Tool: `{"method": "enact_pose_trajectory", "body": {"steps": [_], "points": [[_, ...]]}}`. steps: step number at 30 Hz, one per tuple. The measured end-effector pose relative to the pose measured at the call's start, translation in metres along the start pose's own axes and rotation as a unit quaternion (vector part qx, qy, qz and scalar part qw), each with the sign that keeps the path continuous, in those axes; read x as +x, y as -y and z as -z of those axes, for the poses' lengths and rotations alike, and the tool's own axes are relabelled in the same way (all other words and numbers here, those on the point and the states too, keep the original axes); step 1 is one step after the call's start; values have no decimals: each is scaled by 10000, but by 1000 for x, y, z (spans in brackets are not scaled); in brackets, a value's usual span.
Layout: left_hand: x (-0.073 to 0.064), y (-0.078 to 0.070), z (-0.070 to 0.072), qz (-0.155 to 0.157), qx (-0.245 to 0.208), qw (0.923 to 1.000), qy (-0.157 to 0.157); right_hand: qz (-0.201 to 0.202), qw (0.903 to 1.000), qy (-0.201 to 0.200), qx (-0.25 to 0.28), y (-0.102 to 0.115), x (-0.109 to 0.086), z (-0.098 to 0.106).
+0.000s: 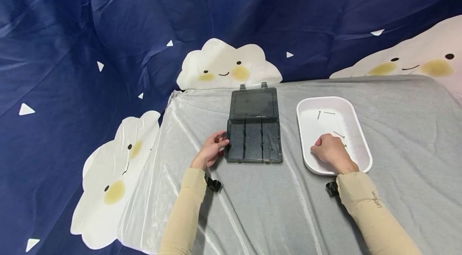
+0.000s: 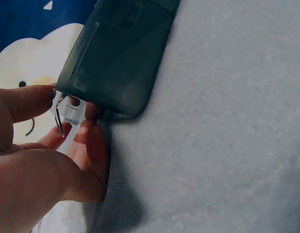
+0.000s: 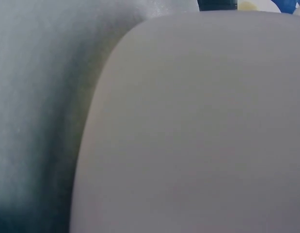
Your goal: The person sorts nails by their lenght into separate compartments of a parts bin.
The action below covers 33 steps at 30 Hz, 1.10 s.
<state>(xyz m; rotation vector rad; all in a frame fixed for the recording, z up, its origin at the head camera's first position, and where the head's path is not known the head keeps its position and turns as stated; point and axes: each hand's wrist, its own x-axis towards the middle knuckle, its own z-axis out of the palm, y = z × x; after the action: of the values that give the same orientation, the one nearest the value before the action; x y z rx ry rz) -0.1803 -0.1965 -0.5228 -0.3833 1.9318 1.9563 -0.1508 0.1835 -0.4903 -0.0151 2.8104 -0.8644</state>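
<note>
In the head view, a dark translucent compartment box lies with its lid laid back; several screws or nails sit in its right compartment. My left hand holds the box's left side. The left wrist view shows the thumb and fingers around its end. On the right, my right hand reaches down into a white tray, fingers curled and pointing down; its fingertips are hidden, so I cannot tell whether they pinch anything. The tray's outer wall fills most of the right wrist view.
A few loose screws or nails lie on the tray floor, toward its far end and beside the right hand. Grey cloth covers the table. Behind it hangs a navy curtain printed with clouds and triangles.
</note>
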Motion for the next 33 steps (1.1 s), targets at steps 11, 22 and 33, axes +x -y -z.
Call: {"method": "enact_pose_trajectory", "body": {"steps": [11, 22, 33], "points": [[-1, -1, 1, 7, 141, 9999, -2, 28, 9997, -93, 218, -1, -1, 4], [-3, -1, 1, -21, 180, 9998, 62, 201, 9986, -146, 467, -2, -2, 11], [-2, 0, 1, -9, 141, 9999, 19, 209, 9961, -388, 767, 2, -5, 19]]}}
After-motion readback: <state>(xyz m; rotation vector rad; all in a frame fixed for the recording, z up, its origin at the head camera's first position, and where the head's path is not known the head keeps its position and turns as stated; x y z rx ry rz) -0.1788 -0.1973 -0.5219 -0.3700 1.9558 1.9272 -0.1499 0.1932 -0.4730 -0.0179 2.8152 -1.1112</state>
